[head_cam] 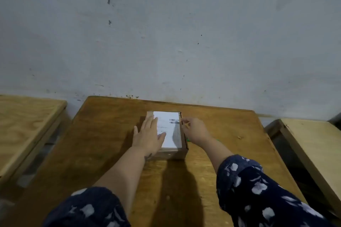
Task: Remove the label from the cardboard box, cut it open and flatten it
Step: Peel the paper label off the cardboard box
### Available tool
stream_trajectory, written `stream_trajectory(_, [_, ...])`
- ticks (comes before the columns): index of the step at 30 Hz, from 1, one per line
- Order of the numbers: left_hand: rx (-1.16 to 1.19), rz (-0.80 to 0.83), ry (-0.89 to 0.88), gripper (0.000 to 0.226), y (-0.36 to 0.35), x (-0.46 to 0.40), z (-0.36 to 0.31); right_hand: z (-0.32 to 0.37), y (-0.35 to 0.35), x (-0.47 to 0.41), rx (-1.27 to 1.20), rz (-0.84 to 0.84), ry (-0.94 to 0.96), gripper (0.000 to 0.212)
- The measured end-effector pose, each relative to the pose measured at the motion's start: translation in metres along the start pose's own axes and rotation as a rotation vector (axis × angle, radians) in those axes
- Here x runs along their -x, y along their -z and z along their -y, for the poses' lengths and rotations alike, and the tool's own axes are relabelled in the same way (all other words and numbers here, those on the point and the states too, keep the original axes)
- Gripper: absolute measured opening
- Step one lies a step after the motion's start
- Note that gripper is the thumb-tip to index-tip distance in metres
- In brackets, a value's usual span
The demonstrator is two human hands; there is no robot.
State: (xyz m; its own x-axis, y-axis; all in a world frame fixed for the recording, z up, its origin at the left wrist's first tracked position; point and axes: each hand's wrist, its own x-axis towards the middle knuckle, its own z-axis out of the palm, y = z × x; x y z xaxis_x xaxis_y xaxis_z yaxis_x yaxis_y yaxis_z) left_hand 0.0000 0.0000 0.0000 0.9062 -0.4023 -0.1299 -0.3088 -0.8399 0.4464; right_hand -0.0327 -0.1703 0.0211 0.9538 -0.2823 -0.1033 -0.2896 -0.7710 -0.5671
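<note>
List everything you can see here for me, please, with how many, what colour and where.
cardboard box: one, brown, closed, middle of the centre table
label: one, white with barcodes, stuck on the box top
table: one, brown wood, centre, against the wall
side tables: two, pale wood, one each side
green thing: small, mostly hidden behind the box, cannot tell what
wall: grey, marked, behind
left hand: flat on the box top
right hand: fingertips at the label's right edge
sleeves: two, dark blue with white print
</note>
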Motion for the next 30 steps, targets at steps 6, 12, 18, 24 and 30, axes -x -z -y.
stream_trajectory(6, [-0.083, -0.019, 0.019, 0.084, -0.023, -0.018, 0.014, -0.008, -0.018, -0.046, -0.009, -0.098, -0.026, 0.029])
stream_trajectory(12, [-0.069, -0.081, 0.004, 0.086, -0.027, -0.015, 0.016, -0.011, -0.027, -0.061, -0.002, -0.144, -0.02, 0.028])
stream_trajectory(18, [-0.074, -0.098, 0.003, 0.085, -0.029, -0.015, 0.017, -0.012, -0.033, -0.066, 0.016, -0.207, -0.021, 0.019])
stream_trajectory(24, [-0.079, -0.107, 0.007, 0.085, -0.03, -0.015, 0.017, -0.007, -0.033, -0.07, 0.016, -0.257, -0.011, 0.012])
stream_trajectory(30, [-0.096, -0.111, 0.01, 0.087, -0.032, -0.016, 0.018, -0.005, -0.037, -0.071, 0.027, -0.307, -0.005, 0.012])
